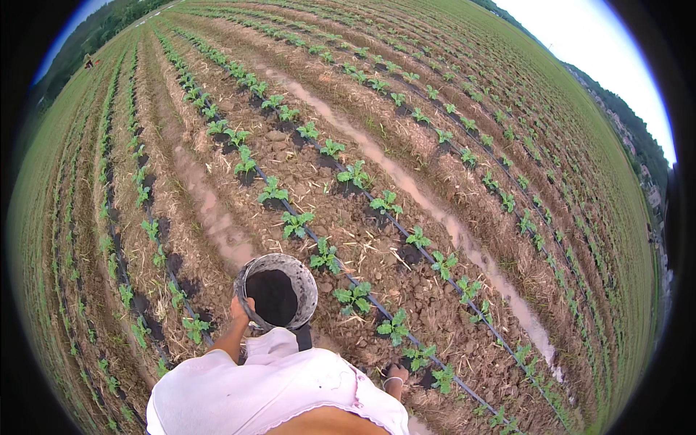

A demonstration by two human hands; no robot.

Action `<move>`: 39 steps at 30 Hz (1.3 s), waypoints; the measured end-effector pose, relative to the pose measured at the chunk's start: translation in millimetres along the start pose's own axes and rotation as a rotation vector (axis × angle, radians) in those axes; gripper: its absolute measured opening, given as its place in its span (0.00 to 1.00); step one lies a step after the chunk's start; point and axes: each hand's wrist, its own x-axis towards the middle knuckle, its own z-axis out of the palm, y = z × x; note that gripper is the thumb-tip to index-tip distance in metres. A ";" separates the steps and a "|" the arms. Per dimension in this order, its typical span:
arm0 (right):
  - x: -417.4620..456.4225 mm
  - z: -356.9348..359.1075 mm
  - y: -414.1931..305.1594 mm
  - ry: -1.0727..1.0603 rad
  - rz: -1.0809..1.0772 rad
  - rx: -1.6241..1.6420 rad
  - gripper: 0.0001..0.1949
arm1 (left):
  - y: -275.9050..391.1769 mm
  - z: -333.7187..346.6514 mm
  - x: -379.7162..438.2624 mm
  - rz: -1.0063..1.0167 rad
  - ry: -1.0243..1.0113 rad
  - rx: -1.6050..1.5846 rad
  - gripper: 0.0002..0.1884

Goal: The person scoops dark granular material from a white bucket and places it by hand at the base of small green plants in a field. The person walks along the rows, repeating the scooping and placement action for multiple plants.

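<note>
My left hand point(243, 308) grips the rim side of a round bucket point(308, 283), whose pale inner wall is smeared dark. Dark, soil-like material point(271, 296) lies inside it. At the lower middle, my right hand point(396, 373), with a pale band at the wrist, reaches down to the ground beside a leafy green seedling point(418, 356). Dark material shows at its fingertips; whether the fingers hold any is hidden. Another seedling point(444, 379) stands just right of that hand, by a black drip line point(411, 338).
Long rows of seedlings run over straw-strewn soil beds, with drip lines along them. A muddy water furrow point(435, 209) lies to the right and another wet furrow point(209, 204) to the left. A person point(88, 61) is far off at the upper left.
</note>
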 end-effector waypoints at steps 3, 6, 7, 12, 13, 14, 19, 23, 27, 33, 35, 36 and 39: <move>-14.2 -17.6 -11.9 0.091 -0.071 -0.186 0.13 | 17.4 14.7 -14.1 0.027 -0.086 0.039 0.14; -42.7 -47.3 -42.5 0.143 -0.063 -0.257 0.13 | 98.1 12.7 -66.7 0.057 -0.152 0.234 0.13; -41.9 -47.0 -40.5 0.167 -0.080 -0.299 0.13 | 114.1 6.1 -70.9 0.072 -0.150 0.244 0.13; -45.2 -32.5 -43.8 0.116 -0.034 -0.125 0.12 | 149.4 -19.6 -75.5 0.134 -0.072 0.187 0.12; -54.3 -31.3 -53.5 0.077 0.044 0.013 0.11 | 163.2 -28.0 -79.2 0.137 -0.036 0.200 0.12; -50.9 -29.2 -48.6 0.044 0.014 -0.001 0.11 | 160.3 -28.2 -77.4 0.136 -0.039 0.179 0.12; -27.5 -23.7 -20.5 0.007 0.056 0.205 0.11 | 139.3 -18.9 -71.6 0.121 -0.059 0.151 0.08; -22.8 3.8 -8.1 -0.034 0.057 0.151 0.12 | 93.2 -26.1 -35.1 0.158 0.037 0.198 0.12; 44.9 -31.0 62.4 0.112 0.016 0.093 0.12 | 178.0 -6.5 -96.4 0.074 -0.049 0.179 0.12; 9.5 -12.7 17.7 0.083 0.001 -0.054 0.15 | 166.4 -27.7 -82.0 0.169 -0.024 0.243 0.12; 7.1 -15.6 15.2 0.097 -0.001 -0.052 0.14 | 167.9 -23.9 -83.0 0.151 -0.010 0.261 0.12; 16.3 -21.7 21.3 0.093 0.025 0.036 0.14 | 172.7 -15.7 -87.4 0.144 -0.018 0.256 0.12; -30.8 -4.4 -29.0 0.005 0.129 0.148 0.14 | 164.7 -41.3 -75.1 0.171 0.056 0.297 0.13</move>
